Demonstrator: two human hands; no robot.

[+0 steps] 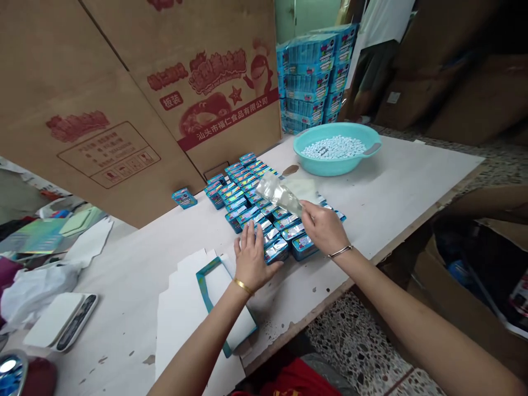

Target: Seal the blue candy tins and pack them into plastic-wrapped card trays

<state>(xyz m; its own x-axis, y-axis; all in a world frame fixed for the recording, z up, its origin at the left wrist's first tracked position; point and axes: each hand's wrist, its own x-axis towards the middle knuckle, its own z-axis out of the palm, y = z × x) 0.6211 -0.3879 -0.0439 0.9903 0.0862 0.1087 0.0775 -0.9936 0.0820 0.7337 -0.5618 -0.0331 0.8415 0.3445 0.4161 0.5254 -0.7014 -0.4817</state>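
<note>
Many small blue packs (243, 184) stand in close rows on the white table, their shiny tops facing up. My left hand (252, 258) lies with fingers spread against the near left side of these rows, touching the packs there. Above the right part of the rows, my right hand (325, 225) is closed on the gathered end of a clear plastic bag (280, 193). The bag's wider end points to the left and hangs over the packs. A single blue pack (183, 198) stands apart to the left.
Behind the packs rise large cardboard cartons (165, 143). A turquoise basin (330, 168) of small pale pieces stands at the back right, near wrapped stacks of blue boxes (307, 82). White card sheets (177, 308), a blue-edged frame (205, 286) and a scale (61, 322) lie on the left.
</note>
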